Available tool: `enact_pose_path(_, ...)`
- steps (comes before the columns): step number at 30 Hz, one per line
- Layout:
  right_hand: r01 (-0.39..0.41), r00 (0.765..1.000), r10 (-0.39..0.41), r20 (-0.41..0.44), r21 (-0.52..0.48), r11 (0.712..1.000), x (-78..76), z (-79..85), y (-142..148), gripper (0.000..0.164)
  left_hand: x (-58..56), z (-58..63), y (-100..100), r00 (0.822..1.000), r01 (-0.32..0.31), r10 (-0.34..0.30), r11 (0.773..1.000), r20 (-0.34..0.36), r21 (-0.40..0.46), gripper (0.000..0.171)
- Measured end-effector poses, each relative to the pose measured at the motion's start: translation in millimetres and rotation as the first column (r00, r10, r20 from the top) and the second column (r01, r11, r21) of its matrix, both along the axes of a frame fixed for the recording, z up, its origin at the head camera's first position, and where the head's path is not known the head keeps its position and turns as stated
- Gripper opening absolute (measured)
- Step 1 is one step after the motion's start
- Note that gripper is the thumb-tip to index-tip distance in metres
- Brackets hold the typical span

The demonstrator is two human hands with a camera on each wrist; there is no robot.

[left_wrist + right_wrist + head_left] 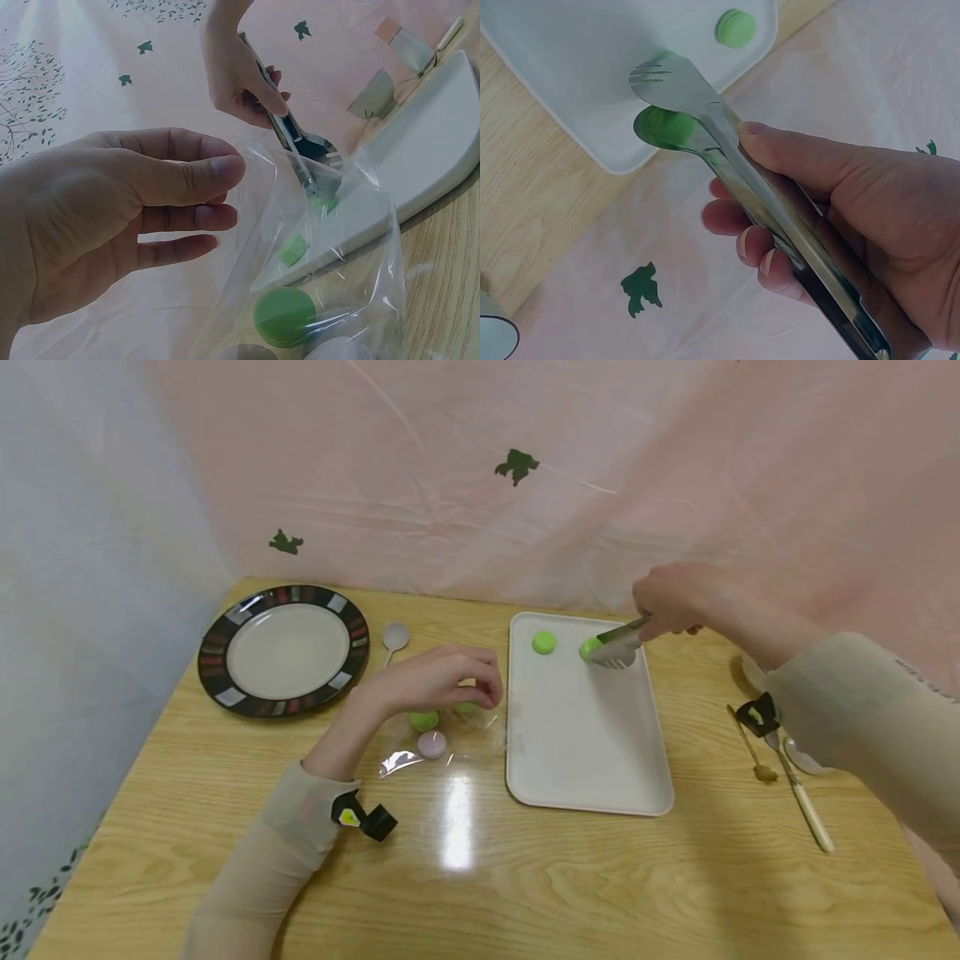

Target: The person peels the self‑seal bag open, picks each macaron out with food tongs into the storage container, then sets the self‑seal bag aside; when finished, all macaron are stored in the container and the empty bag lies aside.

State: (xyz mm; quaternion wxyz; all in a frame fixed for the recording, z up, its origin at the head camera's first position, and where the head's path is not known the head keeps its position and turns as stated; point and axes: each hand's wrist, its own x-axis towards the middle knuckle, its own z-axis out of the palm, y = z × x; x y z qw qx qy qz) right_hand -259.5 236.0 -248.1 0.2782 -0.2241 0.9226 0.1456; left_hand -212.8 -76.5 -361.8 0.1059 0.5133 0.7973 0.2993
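My right hand [678, 597] grips metal serving tongs [727, 150], one end forked and the other spoon-shaped. Their ends are at a green macaron [589, 648] over the white tray [585, 735]; whether it touches the tray I cannot tell. Another green macaron [543, 642] lies on the tray to its left. Thumb and forefinger of my left hand [127, 195] pinch the edge of a clear plastic bag [360, 217] left of the tray. Inside the bag are green macarons [424, 720] and a pale purple one [432, 744], partly under my left hand.
A dark-rimmed plate [288, 652] stands at the back left, a spoon [395, 637] beside it. Right of the tray lie a fork with a pale handle [812, 814], a thin gold stirrer [750, 752] and a white spoon [802, 758]. A cup [373, 97] stands near them.
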Motion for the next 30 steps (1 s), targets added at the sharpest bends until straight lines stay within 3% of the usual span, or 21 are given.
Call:
enact_pose_path(18,0.001,1.0,-0.002,-0.024,-0.037,0.999,1.7,7.1,12.9,0.024,1.4,1.0,-2.7,1.0,-0.011,0.011,1.0,0.006,-0.003,0.004)
enact_pose_path(24,0.002,1.0,-0.004,-0.012,-0.165,0.986,19.9,14.5,15.8,0.024,2.8,2.0,-1.8,0.999,-0.026,0.027,0.999,0.018,-0.02,0.004)
enact_pose_path(30,0.054,0.989,-0.004,0.15,-0.326,0.944,47.9,10.3,4.1,0.017,2.1,2.6,-2.8,1.0,-0.029,0.029,0.999,0.007,-0.023,0.003)
